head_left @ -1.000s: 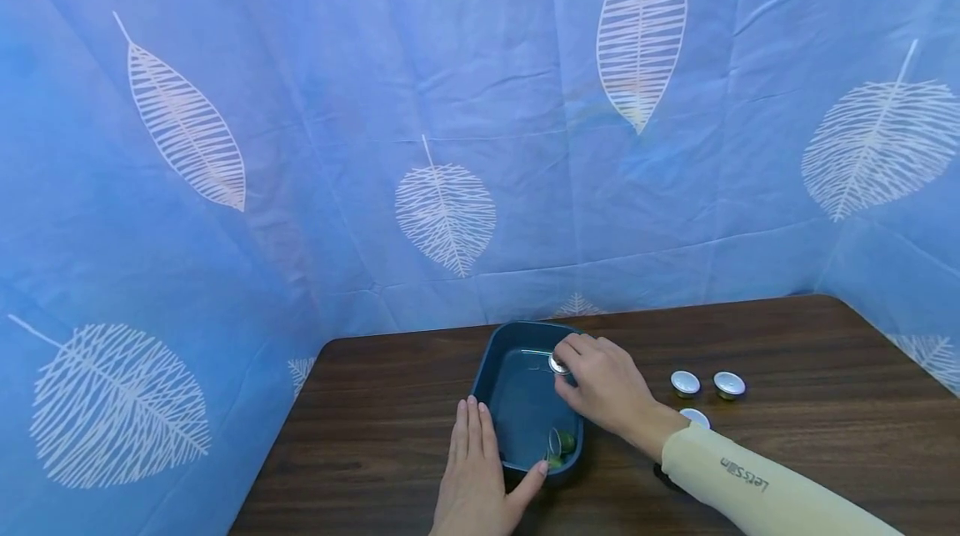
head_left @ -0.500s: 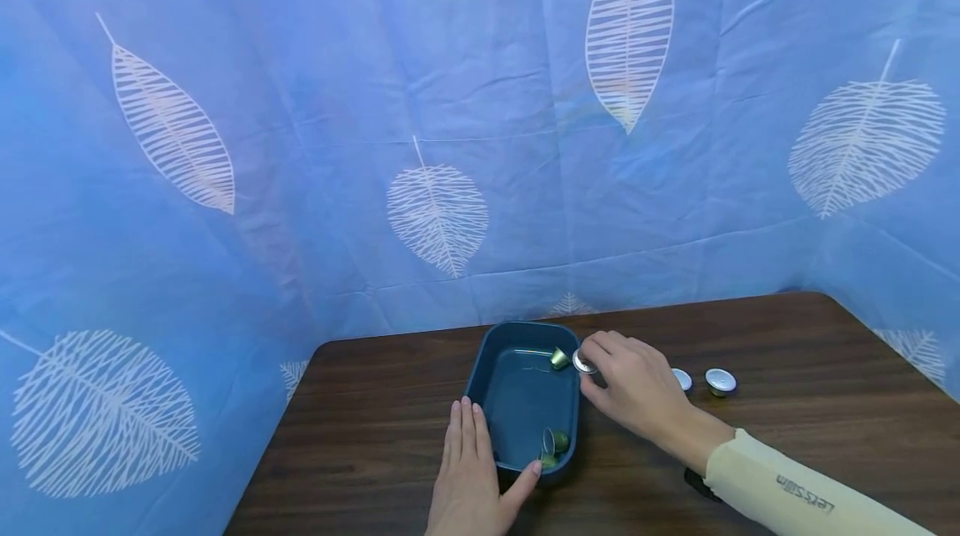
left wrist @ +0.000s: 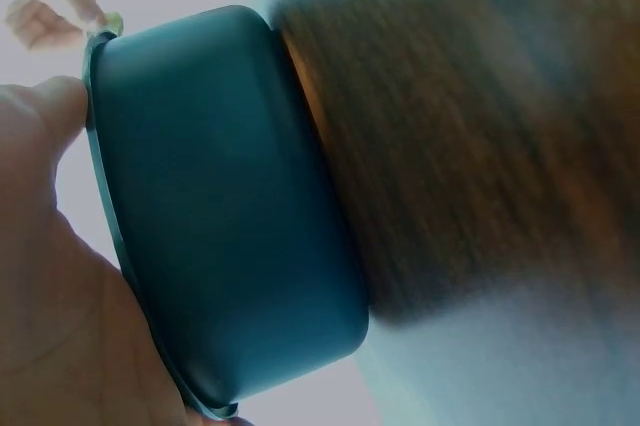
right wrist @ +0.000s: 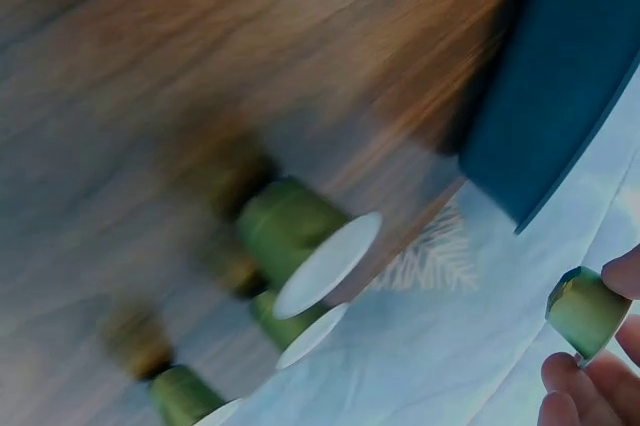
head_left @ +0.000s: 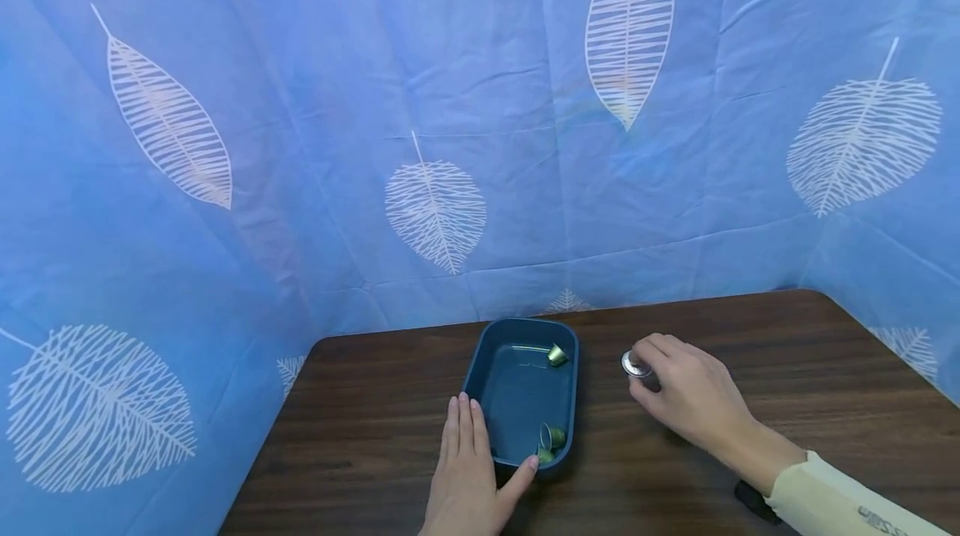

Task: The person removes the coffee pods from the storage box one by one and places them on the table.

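A green coffee capsule with a silver lid (head_left: pixel 636 365) is pinched in my right hand (head_left: pixel 693 390), held to the right of a dark blue bin (head_left: pixel 573 403). The right wrist view shows the same capsule (right wrist: pixel 588 314) between thumb and fingers. My left hand (head_left: pixel 468 473) rests on the bin's near left rim, fingers straight, thumb at the near right corner. Inside the bin lie a capsule (head_left: pixel 557 355) at the far right and two more at the near right, one coffee capsule (head_left: pixel 553 437) showing best. Three lid-up capsules, one of them a green capsule (right wrist: pixel 290 231), stand on the table in the right wrist view.
The brown wooden table (head_left: pixel 375 419) carries everything. A blue cloth with white leaf prints (head_left: pixel 517 211) hangs behind it and at both sides. In the head view, my right hand hides the standing capsules.
My right hand has moved right, out of the bin and over the table, with the coffee capsule in its fingers. The left hand has stayed on the bin. The head view has shifted slightly.
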Demonstrator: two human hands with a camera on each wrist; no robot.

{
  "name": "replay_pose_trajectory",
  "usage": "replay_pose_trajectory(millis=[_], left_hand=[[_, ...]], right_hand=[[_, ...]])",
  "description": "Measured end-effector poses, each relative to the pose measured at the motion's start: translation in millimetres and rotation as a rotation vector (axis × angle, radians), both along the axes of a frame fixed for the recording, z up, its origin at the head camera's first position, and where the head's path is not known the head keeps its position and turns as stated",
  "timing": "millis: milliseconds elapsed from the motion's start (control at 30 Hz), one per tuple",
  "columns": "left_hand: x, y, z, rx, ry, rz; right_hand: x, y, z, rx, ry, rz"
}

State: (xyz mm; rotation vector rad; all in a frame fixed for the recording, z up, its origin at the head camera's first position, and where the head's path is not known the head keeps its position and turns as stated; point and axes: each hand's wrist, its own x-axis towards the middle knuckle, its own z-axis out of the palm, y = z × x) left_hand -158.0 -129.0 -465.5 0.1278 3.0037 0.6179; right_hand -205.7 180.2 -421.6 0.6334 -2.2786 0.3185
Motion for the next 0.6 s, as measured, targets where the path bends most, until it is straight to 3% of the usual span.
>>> replay_pose_trajectory(millis=[333,600], left_hand=[[1.5,0,-0.9,0.006,0.009,0.012],[1.2,1,1.5,0.016,0.008,0.005]], right_hand=[[11.2,27,-4.8,-0.059,-0.138,-0.111],[17.7,44,-13.6,-0.086,-0.179,-0.16]])
